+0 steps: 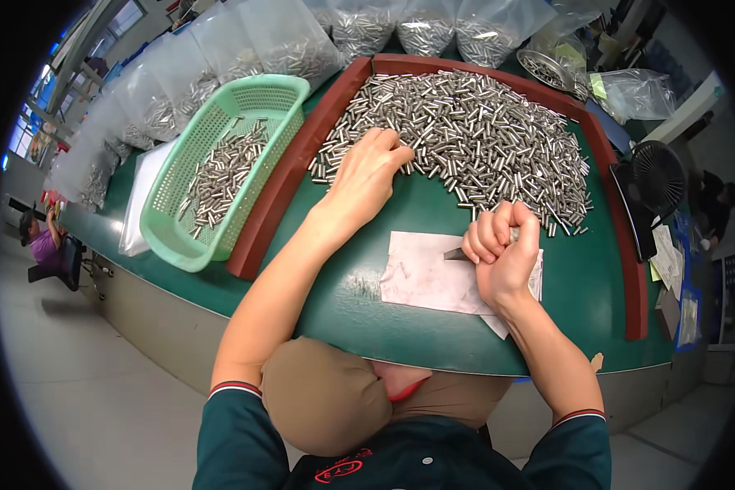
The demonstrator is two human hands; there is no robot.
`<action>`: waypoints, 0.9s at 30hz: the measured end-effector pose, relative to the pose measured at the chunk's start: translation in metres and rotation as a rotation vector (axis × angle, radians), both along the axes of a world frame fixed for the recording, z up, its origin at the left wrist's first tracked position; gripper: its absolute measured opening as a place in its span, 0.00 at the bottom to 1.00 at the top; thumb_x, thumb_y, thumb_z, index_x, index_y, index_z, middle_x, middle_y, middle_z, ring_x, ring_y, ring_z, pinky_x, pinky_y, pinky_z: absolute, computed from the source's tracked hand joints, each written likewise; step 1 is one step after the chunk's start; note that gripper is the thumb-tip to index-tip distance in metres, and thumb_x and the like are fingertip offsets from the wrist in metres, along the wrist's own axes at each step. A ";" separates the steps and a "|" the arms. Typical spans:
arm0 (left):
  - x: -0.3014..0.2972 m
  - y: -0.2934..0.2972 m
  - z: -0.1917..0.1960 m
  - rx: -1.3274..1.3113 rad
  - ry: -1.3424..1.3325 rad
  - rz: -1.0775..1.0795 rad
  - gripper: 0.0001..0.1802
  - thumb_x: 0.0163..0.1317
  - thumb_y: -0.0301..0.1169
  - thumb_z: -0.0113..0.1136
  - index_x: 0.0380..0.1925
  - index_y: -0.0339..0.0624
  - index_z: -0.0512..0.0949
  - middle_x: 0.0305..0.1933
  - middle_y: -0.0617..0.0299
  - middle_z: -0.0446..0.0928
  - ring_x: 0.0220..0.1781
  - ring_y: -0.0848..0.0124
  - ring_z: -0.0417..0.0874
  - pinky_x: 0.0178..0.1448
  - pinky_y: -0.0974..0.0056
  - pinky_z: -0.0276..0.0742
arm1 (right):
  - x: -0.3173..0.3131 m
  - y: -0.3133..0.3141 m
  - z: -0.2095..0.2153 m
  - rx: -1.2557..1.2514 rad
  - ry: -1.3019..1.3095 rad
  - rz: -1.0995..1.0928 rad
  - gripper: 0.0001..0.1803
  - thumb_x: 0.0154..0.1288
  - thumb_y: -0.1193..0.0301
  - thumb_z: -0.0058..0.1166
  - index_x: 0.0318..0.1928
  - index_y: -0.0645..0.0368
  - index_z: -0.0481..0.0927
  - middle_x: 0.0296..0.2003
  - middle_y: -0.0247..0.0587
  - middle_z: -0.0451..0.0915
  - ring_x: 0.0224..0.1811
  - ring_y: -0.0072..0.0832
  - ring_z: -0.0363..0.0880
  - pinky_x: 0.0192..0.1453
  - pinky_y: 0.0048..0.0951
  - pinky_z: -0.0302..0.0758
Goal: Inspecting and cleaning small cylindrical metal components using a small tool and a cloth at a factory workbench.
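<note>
Steel pins, big heap across green table, inside red-brown border. Our left hand at heap's near edge, fingers curled loosely down onto pins; whether any are pinched, we cannot tell. Our right hand fisted tight round thin metal tool, tip over white paper. Mint basket at left holds more pins.

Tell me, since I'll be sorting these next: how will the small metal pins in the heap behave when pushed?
The metal pins look like smooth, shiny cylinders, so they will probably roll and slip. Piled loosely on the green table, they would likely scatter rather than move together. The left hand rests at the heap's edge.
</note>
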State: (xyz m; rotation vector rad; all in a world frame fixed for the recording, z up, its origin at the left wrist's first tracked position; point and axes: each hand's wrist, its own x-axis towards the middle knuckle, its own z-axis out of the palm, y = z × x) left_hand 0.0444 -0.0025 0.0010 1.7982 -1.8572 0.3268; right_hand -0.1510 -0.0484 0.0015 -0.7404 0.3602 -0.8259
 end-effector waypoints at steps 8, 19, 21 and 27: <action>0.002 -0.001 -0.003 0.057 -0.133 -0.107 0.06 0.42 0.21 0.55 0.25 0.37 0.74 0.28 0.59 0.70 0.34 0.63 0.70 0.39 0.61 0.67 | -0.002 0.000 -0.001 0.000 0.005 0.000 0.19 0.63 0.65 0.26 0.14 0.54 0.53 0.08 0.29 0.50 0.09 0.18 0.44 0.15 0.22 0.49; -0.023 0.016 0.010 0.189 0.099 -0.124 0.06 0.44 0.23 0.58 0.24 0.34 0.73 0.26 0.55 0.70 0.32 0.58 0.72 0.37 0.58 0.68 | -0.001 -0.002 -0.002 0.001 0.024 0.006 0.18 0.62 0.65 0.27 0.15 0.54 0.52 0.08 0.30 0.50 0.09 0.18 0.43 0.14 0.22 0.47; -0.027 0.016 0.010 0.170 0.084 -0.137 0.07 0.44 0.23 0.58 0.25 0.35 0.74 0.26 0.55 0.70 0.32 0.58 0.72 0.37 0.58 0.68 | -0.001 -0.003 -0.003 0.014 0.024 0.004 0.18 0.62 0.65 0.27 0.14 0.53 0.52 0.07 0.30 0.50 0.09 0.18 0.44 0.14 0.22 0.47; -0.032 0.008 0.009 0.182 -0.026 -0.168 0.07 0.45 0.23 0.57 0.28 0.36 0.75 0.26 0.56 0.69 0.31 0.60 0.72 0.35 0.60 0.69 | -0.005 -0.004 -0.001 0.036 -0.012 0.001 0.19 0.63 0.63 0.29 0.15 0.55 0.53 0.08 0.30 0.51 0.09 0.17 0.45 0.13 0.21 0.48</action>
